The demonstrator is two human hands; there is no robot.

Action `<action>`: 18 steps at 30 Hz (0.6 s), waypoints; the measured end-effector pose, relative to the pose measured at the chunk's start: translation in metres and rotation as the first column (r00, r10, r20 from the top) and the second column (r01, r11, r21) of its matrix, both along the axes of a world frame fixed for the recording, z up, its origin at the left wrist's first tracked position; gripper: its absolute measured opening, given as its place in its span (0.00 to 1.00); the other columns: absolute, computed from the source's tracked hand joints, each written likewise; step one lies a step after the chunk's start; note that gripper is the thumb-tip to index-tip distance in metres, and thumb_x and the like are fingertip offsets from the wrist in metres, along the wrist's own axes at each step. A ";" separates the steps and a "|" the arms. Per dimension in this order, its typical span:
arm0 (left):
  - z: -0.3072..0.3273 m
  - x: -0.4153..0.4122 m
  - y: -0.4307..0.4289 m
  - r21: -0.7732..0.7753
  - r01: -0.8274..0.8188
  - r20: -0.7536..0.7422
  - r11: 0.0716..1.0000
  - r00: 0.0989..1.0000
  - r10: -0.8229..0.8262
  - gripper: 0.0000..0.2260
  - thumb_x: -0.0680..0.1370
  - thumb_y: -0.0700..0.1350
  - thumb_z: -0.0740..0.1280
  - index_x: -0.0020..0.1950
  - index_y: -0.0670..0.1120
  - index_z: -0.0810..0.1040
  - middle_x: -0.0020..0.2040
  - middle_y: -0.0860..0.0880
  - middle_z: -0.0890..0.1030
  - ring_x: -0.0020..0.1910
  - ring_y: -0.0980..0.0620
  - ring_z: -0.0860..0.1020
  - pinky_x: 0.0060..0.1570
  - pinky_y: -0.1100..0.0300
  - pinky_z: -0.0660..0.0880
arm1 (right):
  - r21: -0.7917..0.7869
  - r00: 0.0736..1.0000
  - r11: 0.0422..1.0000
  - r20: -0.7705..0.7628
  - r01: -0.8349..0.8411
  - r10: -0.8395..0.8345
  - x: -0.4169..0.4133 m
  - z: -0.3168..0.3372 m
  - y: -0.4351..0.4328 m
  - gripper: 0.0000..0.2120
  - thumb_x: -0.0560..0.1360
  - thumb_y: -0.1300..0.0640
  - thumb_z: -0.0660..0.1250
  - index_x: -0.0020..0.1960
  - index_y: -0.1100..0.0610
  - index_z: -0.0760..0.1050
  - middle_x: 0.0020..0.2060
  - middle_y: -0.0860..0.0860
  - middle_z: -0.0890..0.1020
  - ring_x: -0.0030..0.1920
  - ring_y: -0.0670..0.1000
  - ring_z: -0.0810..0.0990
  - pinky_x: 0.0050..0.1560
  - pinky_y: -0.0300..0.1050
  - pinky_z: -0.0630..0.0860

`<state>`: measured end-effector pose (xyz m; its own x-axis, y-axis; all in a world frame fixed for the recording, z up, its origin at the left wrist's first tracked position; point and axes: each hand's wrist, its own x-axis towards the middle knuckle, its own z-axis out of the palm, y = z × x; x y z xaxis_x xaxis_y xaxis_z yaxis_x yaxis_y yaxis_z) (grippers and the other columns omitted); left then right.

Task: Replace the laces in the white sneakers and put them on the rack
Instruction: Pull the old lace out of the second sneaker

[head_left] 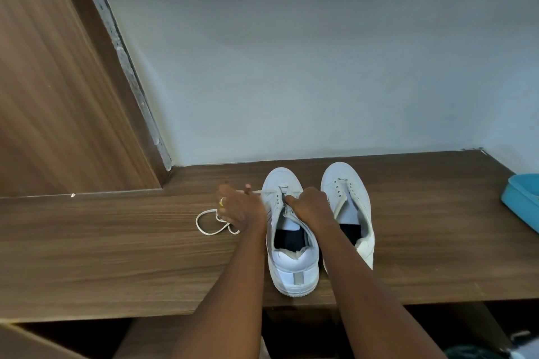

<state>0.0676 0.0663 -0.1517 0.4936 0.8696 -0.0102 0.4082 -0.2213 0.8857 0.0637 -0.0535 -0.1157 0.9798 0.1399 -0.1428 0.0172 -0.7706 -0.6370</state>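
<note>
The desk (116, 242) is a long dark slab with a wood grain, and its far edge meets a pale wall. A white sneaker (291, 268) stands on it with its toe to the wall and its heel near the front edge. A second sneaker (344, 181) stands just beside it, pointing the same way. A loop of white lace (218, 216) lies on the bare wood nearby. Well apart, a blue tray (519, 201) sits at the far end.

White sneakers (294, 230) with dark insides, grey heel strip, off-white lace (210, 224) on streaky brown woodgrain shelf (116, 242), pale blue wall (291, 67), turquoise tray (522, 201) far right
</note>
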 end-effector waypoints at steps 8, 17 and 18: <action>-0.010 0.006 -0.010 0.114 0.446 -0.362 0.888 0.851 -0.381 0.14 0.81 0.52 0.58 0.58 0.46 0.76 0.69 0.46 0.69 0.72 0.41 0.59 0.72 0.37 0.46 | 0.028 1.000 0.999 0.014 0.024 -0.024 0.006 -0.006 0.001 0.17 0.78 0.49 0.62 0.43 0.64 0.73 0.49 0.62 0.80 0.49 0.56 0.77 0.44 0.42 0.66; 0.001 -0.003 -0.014 -0.130 0.228 -0.073 0.965 0.969 -0.238 0.12 0.81 0.37 0.55 0.64 0.35 0.66 0.62 0.35 0.74 0.60 0.38 0.74 0.53 0.52 0.69 | 0.019 1.000 1.000 0.004 0.023 -0.023 0.009 -0.010 0.001 0.23 0.77 0.47 0.63 0.31 0.58 0.62 0.33 0.53 0.71 0.43 0.52 0.71 0.41 0.42 0.64; 0.002 -0.004 -0.012 -0.142 0.188 -0.085 0.972 0.976 -0.202 0.14 0.82 0.39 0.54 0.66 0.34 0.64 0.64 0.35 0.73 0.61 0.38 0.73 0.55 0.51 0.69 | 0.013 1.000 1.000 0.006 0.019 -0.019 0.009 -0.010 0.001 0.24 0.77 0.47 0.63 0.30 0.58 0.61 0.30 0.52 0.68 0.42 0.52 0.70 0.39 0.43 0.63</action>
<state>0.0639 0.0544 -0.1496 0.6444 0.7443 -0.1752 0.4550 -0.1891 0.8701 0.0729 -0.0530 -0.1256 0.9832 0.1229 -0.1352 0.0064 -0.7625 -0.6469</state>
